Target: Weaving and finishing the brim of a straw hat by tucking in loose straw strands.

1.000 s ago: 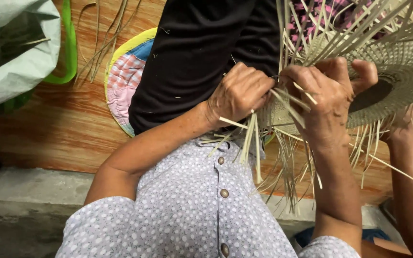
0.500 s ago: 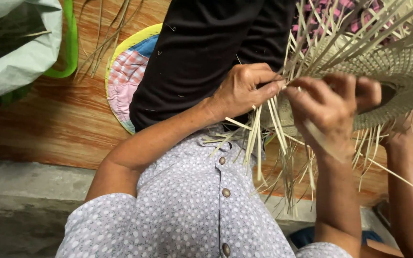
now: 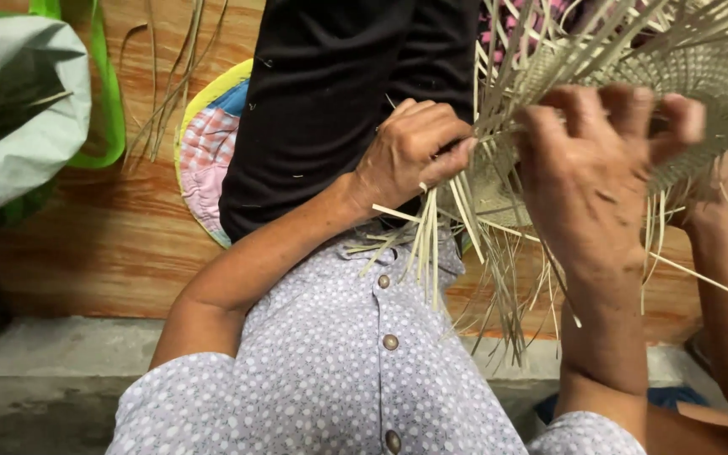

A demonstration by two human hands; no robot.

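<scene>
Gripping woven straw piece [image 3: 701,76], left hand [image 3: 410,156], right hand [image 3: 591,168]

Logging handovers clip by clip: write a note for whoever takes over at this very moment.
Left hand: pinching pale straw strands at the edge of the woven piece.
Right hand: fingers spread, gripping the rim of the woven straw piece.
Things: piece held above the lap over a wooden floor; patchwork cushion behind.
Done: centre tightly woven.
Left: many loose strands hang unwoven at the rim.
</scene>
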